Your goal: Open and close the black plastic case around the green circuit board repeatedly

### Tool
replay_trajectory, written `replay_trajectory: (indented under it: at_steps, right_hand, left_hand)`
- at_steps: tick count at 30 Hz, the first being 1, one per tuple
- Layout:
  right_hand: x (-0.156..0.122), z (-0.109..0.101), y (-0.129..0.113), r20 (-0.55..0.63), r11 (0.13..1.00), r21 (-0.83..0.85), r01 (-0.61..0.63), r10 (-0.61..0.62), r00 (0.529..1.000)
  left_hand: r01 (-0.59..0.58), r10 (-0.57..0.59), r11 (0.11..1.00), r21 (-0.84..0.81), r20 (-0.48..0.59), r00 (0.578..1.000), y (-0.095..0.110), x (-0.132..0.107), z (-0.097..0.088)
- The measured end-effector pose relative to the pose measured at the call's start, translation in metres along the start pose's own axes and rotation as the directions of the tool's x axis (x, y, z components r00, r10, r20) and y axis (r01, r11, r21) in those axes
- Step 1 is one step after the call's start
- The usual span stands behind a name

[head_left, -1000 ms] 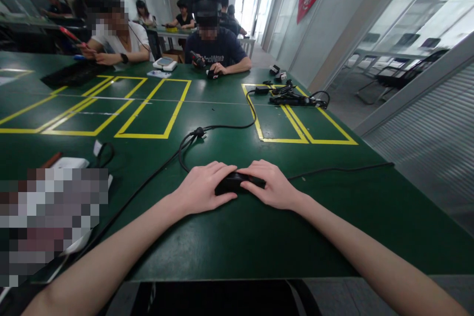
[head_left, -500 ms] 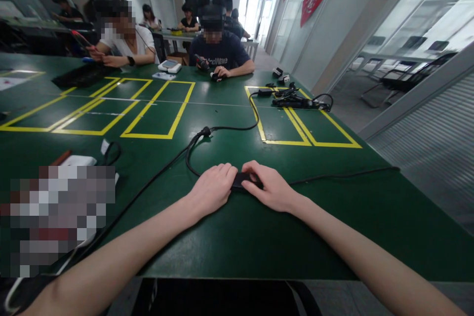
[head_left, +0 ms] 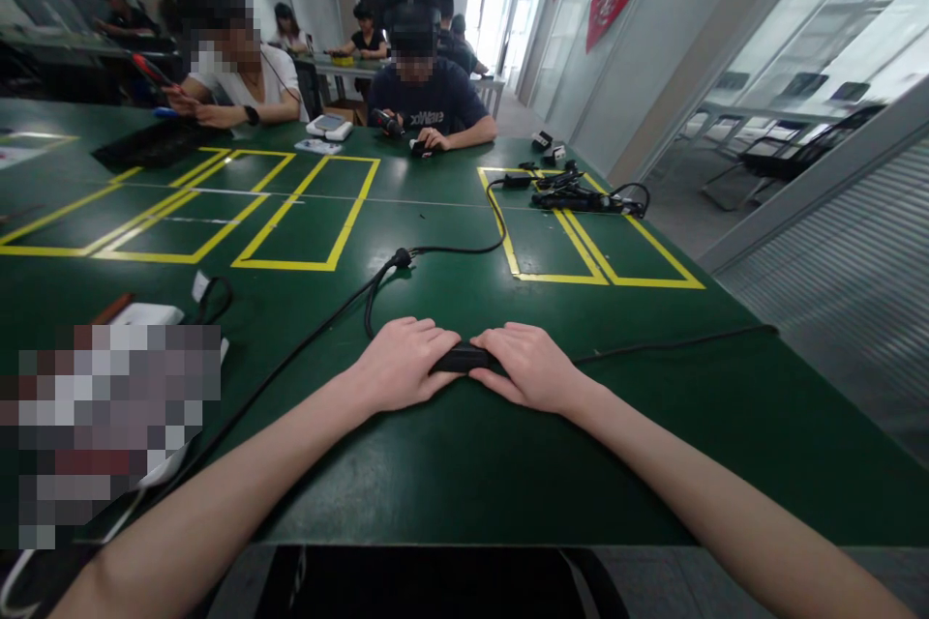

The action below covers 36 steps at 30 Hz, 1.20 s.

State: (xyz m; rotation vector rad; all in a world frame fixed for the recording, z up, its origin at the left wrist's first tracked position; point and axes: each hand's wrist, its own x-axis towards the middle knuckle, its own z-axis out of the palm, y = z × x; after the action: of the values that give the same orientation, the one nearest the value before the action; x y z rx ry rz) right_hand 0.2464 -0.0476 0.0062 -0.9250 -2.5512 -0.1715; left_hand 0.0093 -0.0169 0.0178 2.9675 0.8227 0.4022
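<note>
A black power adapter (head_left: 460,359) with cords at both ends is held level just above or on the green tabletop; I cannot tell if it touches. My left hand (head_left: 404,364) is closed around its left end, thumb along the near side. Around the right end my right hand (head_left: 535,366) is closed too, fingers on top and thumb below. From the left end a black cord loops up to a black plug (head_left: 402,258). A thin black cable (head_left: 674,345) runs from the right end toward the table's right edge.
Yellow tape rectangles (head_left: 334,213) mark the green table (head_left: 464,474). A pile of black adapters and cables (head_left: 581,193) lies at the back right. White items, partly blurred out, are at the left (head_left: 149,314). Two people work across the table; a partition (head_left: 820,309) stands at the right.
My left hand has shifted slightly left and its thumb now lies along the adapter. My right fingers have closed flatter over the right end. More of the adapter's middle shows.
</note>
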Motion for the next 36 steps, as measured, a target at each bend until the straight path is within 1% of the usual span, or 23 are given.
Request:
replay_trajectory:
  at_steps: [3, 5, 7, 10, 12, 15, 17, 18, 19, 21, 22, 23, 24, 25, 26, 28, 30, 32, 34, 35, 36]
  right_hand:
    - [0.001, 0.000, 0.002, -0.011, 0.995, -0.057, 0.081, -0.082, 0.997]
    - [0.001, -0.001, 0.002, -0.027, 0.993, -0.035, 0.111, -0.112, 0.993]
    - [0.000, -0.002, 0.000, -0.035, 0.994, 0.009, 0.105, -0.105, 0.994]
    - [-0.002, -0.004, -0.001, -0.036, 0.997, 0.057, 0.045, -0.043, 0.998]
    - [-0.003, -0.006, -0.001, -0.030, 0.995, 0.104, -0.013, 0.016, 0.999]
    - [-0.003, -0.009, 0.000, 0.023, 0.960, 0.258, -0.111, 0.108, 0.994]
    - [-0.003, -0.010, -0.001, 0.103, 0.889, 0.418, -0.186, 0.157, 0.982]
    - [-0.002, -0.010, -0.001, 0.161, 0.827, 0.507, -0.242, 0.186, 0.969]
    - [-0.002, -0.011, -0.002, 0.229, 0.742, 0.593, -0.312, 0.216, 0.949]
    - [-0.001, -0.013, -0.003, 0.384, 0.518, 0.718, -0.465, 0.262, 0.885]
    - [-0.001, -0.014, -0.003, 0.462, 0.403, 0.745, -0.531, 0.262, 0.847]
    - [0.000, -0.016, -0.003, 0.527, 0.308, 0.752, -0.583, 0.250, 0.812]
    - [0.001, -0.017, -0.004, 0.573, 0.245, 0.748, -0.617, 0.232, 0.786]
    - [0.001, -0.019, -0.004, 0.595, 0.219, 0.741, -0.634, 0.222, 0.772]
    - [0.002, -0.020, -0.004, 0.596, 0.224, 0.739, -0.635, 0.224, 0.771]
    - [0.003, -0.021, -0.005, 0.548, 0.270, 0.749, -0.605, 0.261, 0.795]
    - [0.004, -0.021, -0.005, 0.483, 0.293, 0.773, -0.562, 0.302, 0.822]
    - [0.004, -0.022, -0.002, 0.439, 0.263, 0.806, -0.531, 0.338, 0.833]
    - [0.003, -0.025, 0.006, 0.385, 0.226, 0.835, -0.501, 0.411, 0.827]
    - [0.001, -0.028, 0.012, 0.351, 0.215, 0.845, -0.490, 0.469, 0.810]
    - [-0.001, -0.032, 0.019, 0.312, 0.209, 0.850, -0.483, 0.538, 0.783]
  left_hand:
    - [-0.003, 0.002, 0.999, 0.043, 0.004, 1.000, 0.003, -0.001, -0.003]
    - [-0.014, 0.014, 0.999, 0.048, 0.011, 1.000, 0.005, -0.001, -0.003]
    - [-0.028, 0.029, 0.999, 0.034, -0.006, 1.000, 0.006, -0.002, -0.004]
    - [-0.031, 0.031, 0.999, -0.005, -0.090, 0.995, 0.003, -0.004, -0.005]
    - [-0.033, 0.031, 0.999, -0.017, -0.126, 0.992, 0.001, -0.005, -0.005]
    - [-0.045, 0.045, 0.999, -0.006, -0.110, 0.993, -0.002, -0.007, -0.005]
    - [-0.069, 0.070, 0.998, 0.011, -0.082, 0.994, -0.001, -0.008, -0.004]
    - [-0.084, 0.086, 0.996, 0.019, -0.070, 0.994, -0.001, -0.008, -0.003]
    - [-0.100, 0.101, 0.995, 0.029, -0.063, 0.993, 0.000, -0.008, -0.003]
    - [-0.121, 0.124, 0.992, 0.046, -0.060, 0.990, 0.002, -0.007, -0.002]
    - [-0.130, 0.133, 0.990, 0.051, -0.061, 0.989, 0.003, -0.007, -0.002]
    - [-0.137, 0.140, 0.989, 0.054, -0.062, 0.988, 0.004, -0.006, -0.001]
    - [-0.143, 0.146, 0.988, 0.053, -0.061, 0.987, 0.005, -0.006, 0.000]
    - [-0.147, 0.150, 0.988, 0.050, -0.057, 0.987, 0.005, -0.006, 0.000]
    - [-0.148, 0.151, 0.988, 0.047, -0.053, 0.987, 0.006, -0.006, 0.002]
    - [-0.140, 0.142, 0.989, 0.046, -0.048, 0.989, 0.006, -0.005, 0.004]
    - [-0.124, 0.127, 0.991, 0.044, -0.076, 0.989, 0.006, -0.005, 0.005]
    - [-0.112, 0.117, 0.993, 0.038, -0.156, 0.981, 0.006, -0.005, 0.003]
    - [-0.111, 0.119, 0.993, 0.044, -0.261, 0.958, 0.008, -0.006, 0.000]
    - [-0.114, 0.125, 0.992, 0.054, -0.307, 0.943, 0.009, -0.007, -0.002]
    - [-0.119, 0.134, 0.991, 0.063, -0.338, 0.932, 0.010, -0.008, -0.003]
